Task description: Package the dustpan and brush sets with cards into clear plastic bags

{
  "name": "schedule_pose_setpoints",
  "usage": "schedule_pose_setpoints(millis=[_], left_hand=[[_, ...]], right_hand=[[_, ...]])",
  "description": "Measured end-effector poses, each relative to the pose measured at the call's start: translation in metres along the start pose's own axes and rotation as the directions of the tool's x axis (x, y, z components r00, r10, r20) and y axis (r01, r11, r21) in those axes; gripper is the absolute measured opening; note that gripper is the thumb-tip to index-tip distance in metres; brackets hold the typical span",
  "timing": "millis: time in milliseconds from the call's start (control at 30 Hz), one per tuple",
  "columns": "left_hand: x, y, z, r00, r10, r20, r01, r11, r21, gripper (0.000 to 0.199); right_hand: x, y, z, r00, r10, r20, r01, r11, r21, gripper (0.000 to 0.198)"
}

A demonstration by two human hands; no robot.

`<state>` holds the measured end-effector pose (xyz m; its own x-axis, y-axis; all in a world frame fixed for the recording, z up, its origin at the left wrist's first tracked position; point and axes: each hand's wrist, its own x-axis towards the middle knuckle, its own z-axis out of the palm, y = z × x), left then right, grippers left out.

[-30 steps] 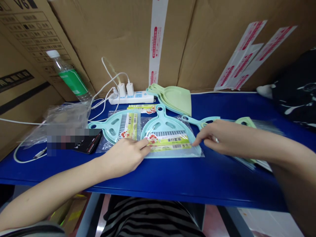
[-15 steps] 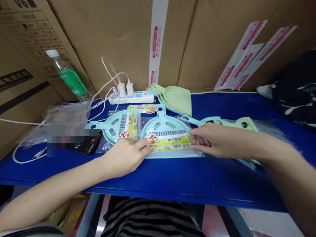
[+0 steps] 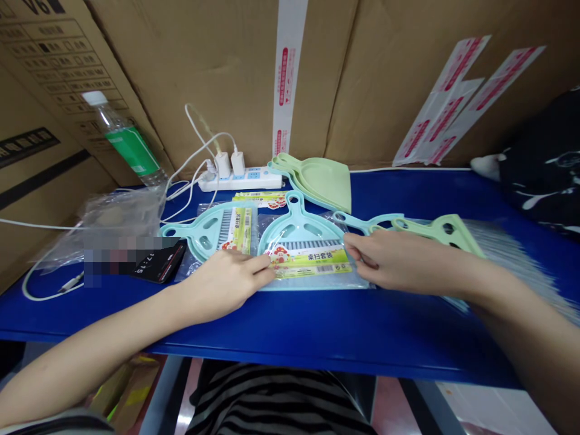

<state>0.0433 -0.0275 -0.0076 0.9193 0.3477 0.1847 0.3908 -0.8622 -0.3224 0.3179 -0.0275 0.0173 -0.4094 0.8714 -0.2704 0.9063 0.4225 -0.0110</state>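
Note:
A light-blue dustpan [image 3: 296, 225] and a brush with grey bristles [image 3: 312, 245] lie flat inside a clear plastic bag [image 3: 326, 283], with a yellow-green printed card [image 3: 317, 261] over them. My left hand [image 3: 231, 278] pinches the bag's left edge between thumb and curled fingers. At the opposite edge, my right hand [image 3: 385, 257] has its fingers curled in on the bag. Left of this set lies a second bagged dustpan [image 3: 203, 237], partly behind my left hand. Light-blue and green brushes [image 3: 435, 228] rest beyond my right hand and are partly hidden by it.
Stacked green and blue dustpans [image 3: 324, 181] stand at the back, beside loose printed cards [image 3: 260, 199]. A white power strip [image 3: 254, 180] with chargers and cables, a bottle [image 3: 133, 151], a phone [image 3: 158, 261] and clear bags [image 3: 120, 214] occupy the left. Cardboard [image 3: 217, 66] walls the back.
My right hand has shifted slightly left along the bag's right edge, with its fingers curled further in. My left hand is nearly still. The phone's screen now shows a time.

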Motion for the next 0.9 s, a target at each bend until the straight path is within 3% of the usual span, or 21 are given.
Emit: schedule_pose_setpoints(millis=[367, 533, 900], left_hand=[[-0.001, -0.007, -0.007, 0.984, 0.030, 0.176, -0.012, 0.995, -0.100, 0.023], [0.001, -0.006, -0.011, 0.986, 0.071, 0.152, -0.063, 0.996, -0.058, 0.017], [0.002, -0.004, -0.014, 0.988, 0.116, 0.103, -0.117, 0.993, 0.006, 0.015]], right_hand=[[-0.001, 0.000, 0.000, 0.999, -0.017, -0.039, 0.019, 0.999, 0.048, 0.021], [0.001, -0.003, -0.002, 0.999, 0.035, 0.027, -0.035, 0.999, 0.019, 0.022], [0.000, -0.005, -0.002, 0.999, 0.036, -0.014, -0.036, 0.999, 0.033, 0.025]])
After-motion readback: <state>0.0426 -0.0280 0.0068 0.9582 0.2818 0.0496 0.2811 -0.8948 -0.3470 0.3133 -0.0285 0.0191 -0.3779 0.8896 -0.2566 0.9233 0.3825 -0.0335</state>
